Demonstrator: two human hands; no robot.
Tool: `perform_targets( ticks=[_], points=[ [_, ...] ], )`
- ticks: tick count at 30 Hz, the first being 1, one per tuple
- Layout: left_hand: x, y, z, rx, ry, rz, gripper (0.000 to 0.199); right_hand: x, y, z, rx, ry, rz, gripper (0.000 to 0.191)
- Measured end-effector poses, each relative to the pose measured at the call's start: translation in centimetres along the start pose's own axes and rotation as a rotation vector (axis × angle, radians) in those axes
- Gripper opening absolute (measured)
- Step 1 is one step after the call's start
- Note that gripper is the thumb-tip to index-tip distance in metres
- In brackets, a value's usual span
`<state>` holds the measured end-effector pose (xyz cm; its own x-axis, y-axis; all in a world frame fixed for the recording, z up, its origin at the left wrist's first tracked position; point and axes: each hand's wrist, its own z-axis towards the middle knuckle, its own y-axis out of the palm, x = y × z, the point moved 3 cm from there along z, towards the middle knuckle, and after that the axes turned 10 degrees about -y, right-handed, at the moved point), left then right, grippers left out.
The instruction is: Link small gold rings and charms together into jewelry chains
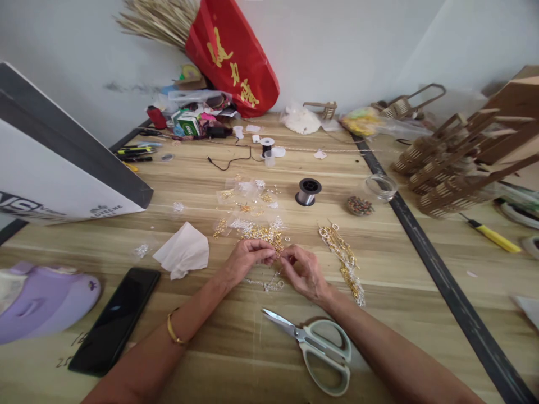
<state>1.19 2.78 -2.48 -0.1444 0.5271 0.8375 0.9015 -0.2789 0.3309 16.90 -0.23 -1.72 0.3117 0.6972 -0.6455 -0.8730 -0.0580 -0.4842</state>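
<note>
My left hand and my right hand meet fingertip to fingertip over the table, each in a pinch. A thin silver chain with small charms lies just below them, and one end runs up to the right fingertips. Whatever tiny piece the left fingers hold is too small to make out. Directly behind the hands is a pile of gold and silver jewelry findings. Scissors with pale green handles lie slightly apart in front of the right wrist. Several gold and silver chains lie right of my right hand.
A wire spool and a clear jar of beads stand farther back. At left are a white cloth, a black phone, a purple object and a box. Small baskets and a yellow-handled tool lie right.
</note>
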Motion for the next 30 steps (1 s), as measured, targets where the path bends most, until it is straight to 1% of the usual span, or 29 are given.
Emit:
perform_targets(
  ticks=[10, 18, 23, 30],
  points=[
    [-0.13, -0.05, 0.13, -0.012, 0.004, -0.006, 0.020, 0.09, 0.05, -0.03, -0.005, 0.002, -0.005, 0.007],
    [0.02, 0.01, 0.00, 0.011, -0.002, 0.024, 0.021, -0.04, -0.03, 0.09, 0.010, -0.003, -0.012, 0.006],
    [-0.11, -0.01, 0.03, -0.010, 0.014, 0.046, 0.019, -0.05, 0.04, 0.09, -0.004, 0.002, -0.002, 0.006],
    [-0.13, 0.02, -0.02, -0.031, 0.026, 0.094, 0.017, -0.13, -0.06, 0.20, 0.007, -0.001, -0.003, 0.004]
  ],
)
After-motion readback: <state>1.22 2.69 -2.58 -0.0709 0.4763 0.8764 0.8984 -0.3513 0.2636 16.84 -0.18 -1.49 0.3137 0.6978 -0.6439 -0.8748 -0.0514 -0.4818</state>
